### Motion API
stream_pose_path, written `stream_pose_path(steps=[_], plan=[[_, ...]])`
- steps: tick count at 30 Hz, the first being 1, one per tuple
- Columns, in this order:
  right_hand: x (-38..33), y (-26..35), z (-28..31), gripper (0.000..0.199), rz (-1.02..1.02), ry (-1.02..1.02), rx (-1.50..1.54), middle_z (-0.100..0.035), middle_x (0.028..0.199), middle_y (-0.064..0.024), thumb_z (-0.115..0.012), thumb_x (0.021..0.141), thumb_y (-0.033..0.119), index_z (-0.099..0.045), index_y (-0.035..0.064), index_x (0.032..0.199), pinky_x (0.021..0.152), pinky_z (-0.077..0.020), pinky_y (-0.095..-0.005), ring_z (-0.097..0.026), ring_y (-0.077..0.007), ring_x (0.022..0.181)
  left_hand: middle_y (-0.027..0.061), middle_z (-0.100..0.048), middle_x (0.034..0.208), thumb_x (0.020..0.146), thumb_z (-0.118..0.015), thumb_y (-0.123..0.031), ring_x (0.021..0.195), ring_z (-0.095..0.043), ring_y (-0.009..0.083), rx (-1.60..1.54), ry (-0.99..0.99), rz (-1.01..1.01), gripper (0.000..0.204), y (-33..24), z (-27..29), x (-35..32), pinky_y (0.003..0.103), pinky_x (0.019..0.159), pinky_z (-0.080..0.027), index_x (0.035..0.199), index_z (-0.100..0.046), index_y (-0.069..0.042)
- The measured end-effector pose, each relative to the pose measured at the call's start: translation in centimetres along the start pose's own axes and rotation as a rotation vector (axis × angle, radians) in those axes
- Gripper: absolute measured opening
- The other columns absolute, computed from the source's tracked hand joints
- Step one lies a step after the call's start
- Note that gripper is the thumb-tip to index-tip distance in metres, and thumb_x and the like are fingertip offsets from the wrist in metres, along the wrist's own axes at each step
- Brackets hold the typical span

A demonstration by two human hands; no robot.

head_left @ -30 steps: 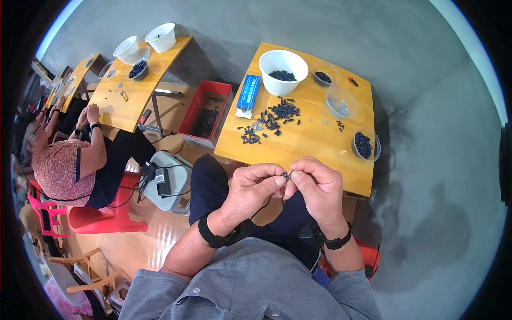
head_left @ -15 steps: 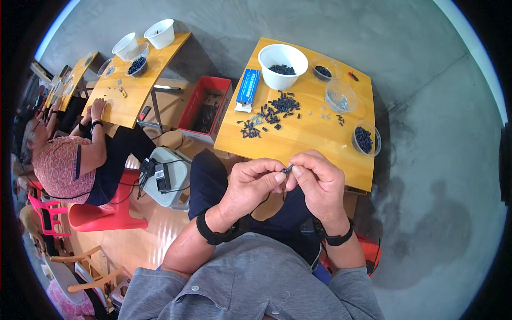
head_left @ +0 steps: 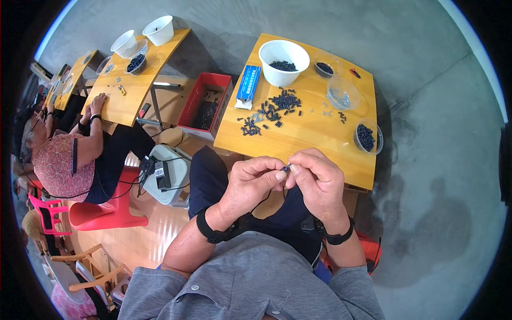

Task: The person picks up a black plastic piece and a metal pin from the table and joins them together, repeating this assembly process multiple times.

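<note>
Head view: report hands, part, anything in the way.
Left hand and right hand pinched together at small dark part. Grip hides most of it. Black pieces on table, clear of hands.

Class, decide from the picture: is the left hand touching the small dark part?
Touching: the head view shows the left hand pinching the dark part at its thumb tip.

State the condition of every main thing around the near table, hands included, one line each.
Left hand: pinching a small dark part
Right hand: pinching the same part
Small dark part: held up, mostly hidden
White bowl: upright, partly filled
Blue box: lying on the table
Loose black pieces: heaped
Red box: open-topped, partly filled
Grey stool: upright, bearing a black device
</note>
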State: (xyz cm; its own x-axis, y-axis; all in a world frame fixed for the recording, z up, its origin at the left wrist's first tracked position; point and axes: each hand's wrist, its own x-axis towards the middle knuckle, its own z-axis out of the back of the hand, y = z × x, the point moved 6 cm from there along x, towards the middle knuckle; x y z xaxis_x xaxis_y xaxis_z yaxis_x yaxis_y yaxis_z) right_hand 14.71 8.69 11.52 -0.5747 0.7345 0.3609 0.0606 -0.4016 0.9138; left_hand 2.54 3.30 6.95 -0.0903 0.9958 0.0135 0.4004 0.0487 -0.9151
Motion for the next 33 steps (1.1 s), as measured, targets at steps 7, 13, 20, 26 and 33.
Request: stream_pose_path(steps=[7, 13, 20, 26, 33], plan=[[0.4, 0.2, -0.1, 0.012, 0.026, -0.012, -0.086, -0.059, 0.083, -0.0112, -0.055, 0.084, -0.01, -0.06, -0.006, 0.094, 0.055, -0.0488, -0.0246, -0.06, -0.0135, 0.061, 0.0011, -0.064, 0.077, 0.09, -0.059, -0.004, 0.067, -0.056, 0.0044, 0.068, -0.032, 0.036, 0.01, 0.4, 0.4, 0.2, 0.018, 0.06, -0.046, 0.092, -0.066, 0.002], [0.9, 0.4, -0.2, 0.013, 0.083, -0.008, -0.151, -0.059, 0.082, -0.0106, -0.056, 0.082, -0.01, -0.061, -0.0034, 0.092, 0.053, -0.048, -0.0251, -0.059, -0.0141, 0.06, 0.0014, -0.065, 0.078, 0.091, -0.057, -0.005, 0.066, -0.056, 0.004, 0.058, -0.022, 0.072, 0.012, 0.3, 0.4, 0.5, 0.018, 0.059, -0.046, 0.091, -0.066, 0.002], [0.8, -0.7, -0.4, 0.008, 0.127, 0.001, -0.172, -0.059, 0.086, -0.0107, -0.058, 0.086, -0.005, -0.061, -0.0032, 0.093, 0.054, -0.0474, -0.0238, -0.057, -0.0127, 0.061, 0.002, -0.064, 0.077, 0.091, -0.056, -0.004, 0.065, -0.058, 0.0052, -0.088, -0.035, 0.195, 0.012, 1.6, 0.6, 0.6, 0.018, 0.06, -0.047, 0.094, -0.065, 0.003], [0.7, -1.1, -0.5, 0.012, 0.15, 0.004, -0.202, -0.06, 0.087, -0.0119, -0.061, 0.081, -0.004, -0.063, -0.0005, 0.092, 0.061, -0.0493, -0.0285, -0.061, -0.0206, 0.071, 0.0057, -0.065, 0.081, 0.089, -0.058, -0.002, 0.066, -0.06, 0.0096, -0.175, -0.033, 0.233, 0.013, 2.2, 0.8, 0.7, 0.022, 0.062, -0.051, 0.099, -0.064, 0.004], [0.9, -1.9, 0.3, 0.01, 0.064, 0.005, -0.077, -0.061, 0.088, -0.0127, -0.061, 0.082, -0.002, -0.064, -0.0002, 0.091, 0.065, -0.0492, -0.0284, -0.061, -0.0212, 0.076, 0.0029, -0.065, 0.073, 0.089, -0.061, -0.006, 0.064, -0.06, 0.006, 0.014, 0.009, 0.198, 0.011, 1.9, 0.5, 1.6, 0.019, 0.059, -0.05, 0.093, -0.066, 0.003]])
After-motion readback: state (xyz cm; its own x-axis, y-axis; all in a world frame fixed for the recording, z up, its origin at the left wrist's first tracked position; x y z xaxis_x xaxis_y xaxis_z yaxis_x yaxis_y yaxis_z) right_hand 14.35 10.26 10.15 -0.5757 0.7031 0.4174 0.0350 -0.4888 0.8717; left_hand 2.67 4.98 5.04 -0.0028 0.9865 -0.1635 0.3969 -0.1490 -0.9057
